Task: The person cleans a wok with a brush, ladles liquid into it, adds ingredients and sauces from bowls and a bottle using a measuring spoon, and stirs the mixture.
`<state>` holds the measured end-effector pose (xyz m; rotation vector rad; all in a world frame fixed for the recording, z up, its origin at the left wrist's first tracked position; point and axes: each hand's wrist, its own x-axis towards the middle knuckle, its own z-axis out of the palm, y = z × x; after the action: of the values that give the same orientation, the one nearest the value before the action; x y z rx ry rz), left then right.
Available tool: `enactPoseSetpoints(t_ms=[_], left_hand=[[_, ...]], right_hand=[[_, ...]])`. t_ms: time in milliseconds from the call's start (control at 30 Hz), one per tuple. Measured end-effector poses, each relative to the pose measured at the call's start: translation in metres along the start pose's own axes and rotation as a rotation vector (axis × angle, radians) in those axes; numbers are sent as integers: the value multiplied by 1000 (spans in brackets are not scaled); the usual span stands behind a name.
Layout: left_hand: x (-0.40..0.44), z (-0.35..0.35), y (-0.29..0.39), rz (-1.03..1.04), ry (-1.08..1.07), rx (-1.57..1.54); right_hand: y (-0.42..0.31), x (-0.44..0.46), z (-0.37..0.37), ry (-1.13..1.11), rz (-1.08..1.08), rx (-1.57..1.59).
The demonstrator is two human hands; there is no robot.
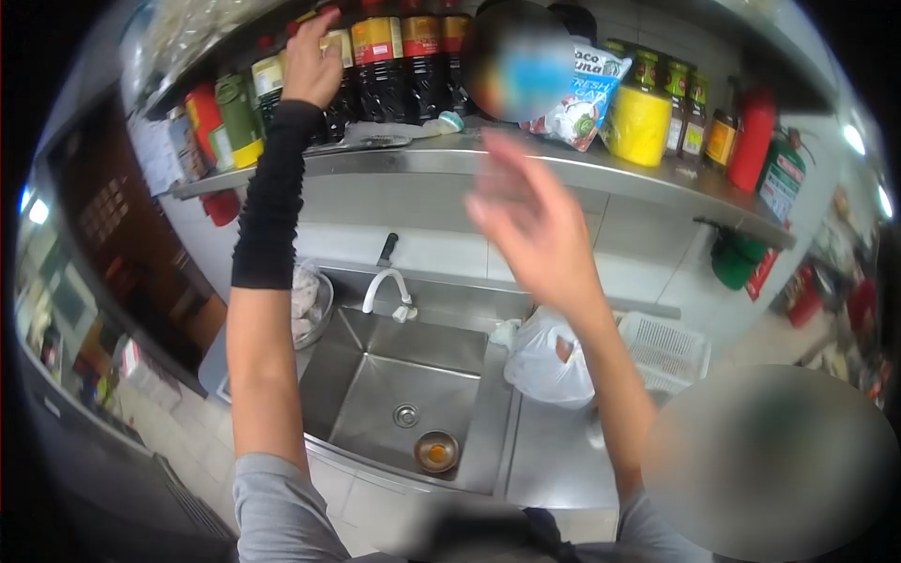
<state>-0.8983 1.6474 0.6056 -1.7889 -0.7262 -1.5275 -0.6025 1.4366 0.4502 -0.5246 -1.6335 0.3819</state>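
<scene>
- While my left hand (314, 70) reaches up to the tall dark bottles with red caps (377, 47) on the long stainless-steel shelf (375, 164), its fingers extend; I cannot tell whether they pinch anything.
- Blurred, my right hand (526, 211) is open before the shelf edge, thumb apart from fingers.
- Below, a small round metal bowl (422, 452) sits in the steel sink (375, 394).

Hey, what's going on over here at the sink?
A person is reaching up to a metal shelf. The left hand is up among the dark bottles; whether it grips one is hard to tell. The right hand, blurred, is raised open in front of the shelf, with nothing visible in it. Below, a small bowl with something orange inside sits in the sink, and a white plastic bag rests beside the sink.
</scene>
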Motion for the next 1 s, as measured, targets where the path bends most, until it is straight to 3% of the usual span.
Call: enactPoseSetpoints(t_ms=[67,100,133,200,300,400,500,600,700,767,867,900,967,1000], left_hand=[[18,24,-52,249,5,55],[21,25,-53,203,-74,108],[25,19,-45,158,-151,166],[32,20,-46,115,-233,211],[39,27,-57,99,-304,232],[44,48,-84,356,57,299],[55,59,-105,81,-294,165],[68,62,-111,86,-524,217],[68,43,-87,-109,-507,101],[66,44,-86,-108,-502,114],[57,43,-83,47,-327,152],[50,43,-82,119,-242,164],[47,42,-83,50,-362,293],[46,41,-83,20,-423,355]], right_hand=[[17,90,49,116,-116,-176],[37,135,73,154,-130,-216],[47,171,95,209,-182,-462],[81,231,133,198,-1,-506],[94,272,174,371,164,-663],[94,287,188,604,255,-717],[91,289,181,524,246,-726],[83,282,176,639,101,-557],[90,265,163,841,-162,-467],[105,263,145,883,-260,-79],[72,239,122,983,-327,85],[64,238,112,1080,-450,10],[38,226,89,1010,-464,289],[23,218,77,1076,-475,291]])
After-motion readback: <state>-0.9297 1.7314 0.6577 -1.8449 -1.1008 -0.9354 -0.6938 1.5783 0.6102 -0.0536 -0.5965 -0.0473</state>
